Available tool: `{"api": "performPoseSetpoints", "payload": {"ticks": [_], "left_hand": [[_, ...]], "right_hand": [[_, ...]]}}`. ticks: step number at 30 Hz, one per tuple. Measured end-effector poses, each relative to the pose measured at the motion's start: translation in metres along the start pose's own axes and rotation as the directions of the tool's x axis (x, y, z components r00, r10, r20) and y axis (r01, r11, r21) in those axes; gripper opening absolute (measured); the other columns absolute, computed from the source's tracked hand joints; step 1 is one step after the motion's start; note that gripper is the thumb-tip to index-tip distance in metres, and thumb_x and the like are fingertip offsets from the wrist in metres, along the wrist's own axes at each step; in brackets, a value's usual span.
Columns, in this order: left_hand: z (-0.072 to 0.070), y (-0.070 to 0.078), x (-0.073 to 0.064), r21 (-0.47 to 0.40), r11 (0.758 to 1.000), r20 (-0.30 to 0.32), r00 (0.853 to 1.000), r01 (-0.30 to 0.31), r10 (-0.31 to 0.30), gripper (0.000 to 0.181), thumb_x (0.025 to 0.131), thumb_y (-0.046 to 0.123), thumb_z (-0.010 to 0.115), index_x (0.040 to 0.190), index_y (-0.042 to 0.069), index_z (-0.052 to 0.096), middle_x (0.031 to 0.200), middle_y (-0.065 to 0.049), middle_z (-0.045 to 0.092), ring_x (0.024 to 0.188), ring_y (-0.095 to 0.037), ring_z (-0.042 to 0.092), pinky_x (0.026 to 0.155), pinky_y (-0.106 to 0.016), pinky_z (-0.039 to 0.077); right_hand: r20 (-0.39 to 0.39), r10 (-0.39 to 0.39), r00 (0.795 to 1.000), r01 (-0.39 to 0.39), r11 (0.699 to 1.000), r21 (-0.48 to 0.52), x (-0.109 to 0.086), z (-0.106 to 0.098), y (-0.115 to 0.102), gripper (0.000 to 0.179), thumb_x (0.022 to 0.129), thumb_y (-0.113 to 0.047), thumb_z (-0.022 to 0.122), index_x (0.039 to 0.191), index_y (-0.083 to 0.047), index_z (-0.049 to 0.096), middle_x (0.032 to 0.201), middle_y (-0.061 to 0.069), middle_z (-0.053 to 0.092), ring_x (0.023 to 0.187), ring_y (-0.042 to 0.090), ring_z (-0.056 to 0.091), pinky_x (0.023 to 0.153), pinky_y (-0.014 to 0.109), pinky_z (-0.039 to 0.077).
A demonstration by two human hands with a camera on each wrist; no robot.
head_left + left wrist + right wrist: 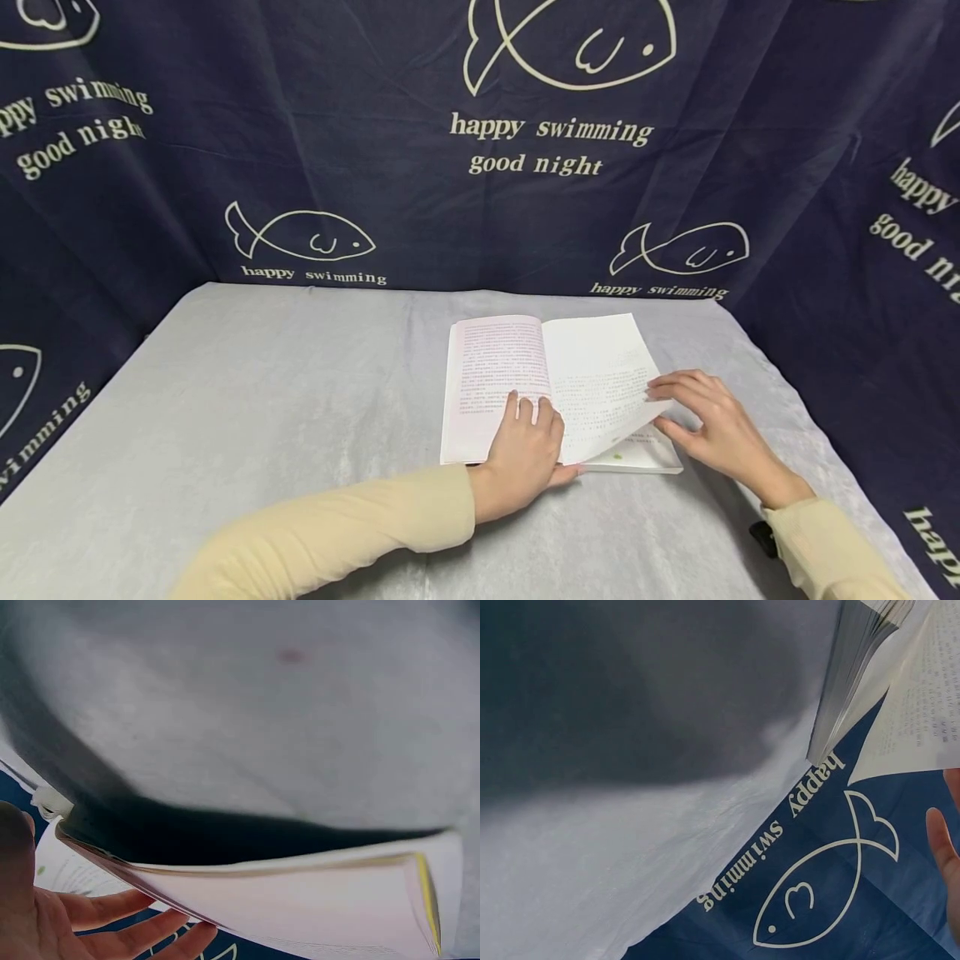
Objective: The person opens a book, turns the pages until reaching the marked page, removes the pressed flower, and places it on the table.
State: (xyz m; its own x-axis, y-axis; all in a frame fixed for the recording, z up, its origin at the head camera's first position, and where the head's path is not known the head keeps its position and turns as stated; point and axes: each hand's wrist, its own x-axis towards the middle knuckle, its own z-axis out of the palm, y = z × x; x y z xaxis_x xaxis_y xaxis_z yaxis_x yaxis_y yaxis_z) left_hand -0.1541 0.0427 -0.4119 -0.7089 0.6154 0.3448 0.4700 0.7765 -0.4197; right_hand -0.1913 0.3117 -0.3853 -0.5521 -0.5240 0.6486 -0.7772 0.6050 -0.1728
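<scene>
An open book (501,354) lies on the table, its left page pinkish and printed with lines of text. My left hand (523,450) rests on the lower part of that page beside the spine, fingers extended, thumb by the bottom edge. On the right, a white printed page (600,367) is raised at its lower outer corner, baring the page beneath. The fingers of my right hand (716,421) touch the raised page's outer edge, with the thumb lower down. In the right wrist view the thumb (939,832) stands apart from the lifted page (919,712).
A grey cloth covers the table (285,392). Behind and at both sides hangs a dark blue curtain (420,208) with white fish drawings and lettering. A small black object (763,538) sits at the right cuff.
</scene>
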Motion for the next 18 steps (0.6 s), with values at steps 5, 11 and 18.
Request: {"api": "performPoseSetpoints", "payload": {"ticks": [5, 11, 18], "left_hand": [[-0.0005, 0.0038, 0.0006, 0.027, 1.0, 0.0, 1.0, 0.013, -0.013, 0.079, 0.081, 0.074, 0.027, 0.113, 0.009, 0.06, 0.114, -0.006, 0.06, 0.098, -0.026, 0.058, 0.095, -0.043, 0.039], [0.0001, 0.0056, 0.0023, 0.063, 0.998, 0.023, 1.0, -0.004, 0.002, 0.075, 0.085, 0.07, 0.025, 0.113, 0.01, 0.059, 0.115, -0.007, 0.06, 0.097, -0.028, 0.059, 0.094, -0.043, 0.04], [-0.0013, 0.0032, 0.0039, 0.047, 0.998, 0.052, 0.998, -0.031, 0.028, 0.066, 0.09, 0.062, 0.025, 0.112, 0.01, 0.059, 0.113, -0.008, 0.06, 0.096, -0.028, 0.059, 0.093, -0.044, 0.039]], "right_hand": [[-0.01, 0.035, 0.999, -0.035, 0.999, -0.023, 0.0023, -0.0008, -0.0013, 0.031, 0.066, -0.015, 0.07, 0.096, -0.007, 0.067, 0.098, 0.005, 0.065, 0.098, 0.018, 0.052, 0.091, 0.019, 0.028], [-0.064, 0.023, 0.998, -0.024, 1.0, -0.015, 0.0059, -0.0006, -0.0012, 0.029, 0.069, -0.018, 0.067, 0.096, -0.007, 0.068, 0.098, 0.006, 0.066, 0.096, 0.02, 0.053, 0.085, 0.024, 0.031], [-0.073, 0.034, 0.997, -0.035, 0.999, -0.007, 0.0072, -0.0004, -0.0025, 0.029, 0.077, -0.027, 0.064, 0.096, -0.007, 0.068, 0.1, 0.007, 0.065, 0.098, 0.018, 0.052, 0.09, 0.019, 0.028]]}}
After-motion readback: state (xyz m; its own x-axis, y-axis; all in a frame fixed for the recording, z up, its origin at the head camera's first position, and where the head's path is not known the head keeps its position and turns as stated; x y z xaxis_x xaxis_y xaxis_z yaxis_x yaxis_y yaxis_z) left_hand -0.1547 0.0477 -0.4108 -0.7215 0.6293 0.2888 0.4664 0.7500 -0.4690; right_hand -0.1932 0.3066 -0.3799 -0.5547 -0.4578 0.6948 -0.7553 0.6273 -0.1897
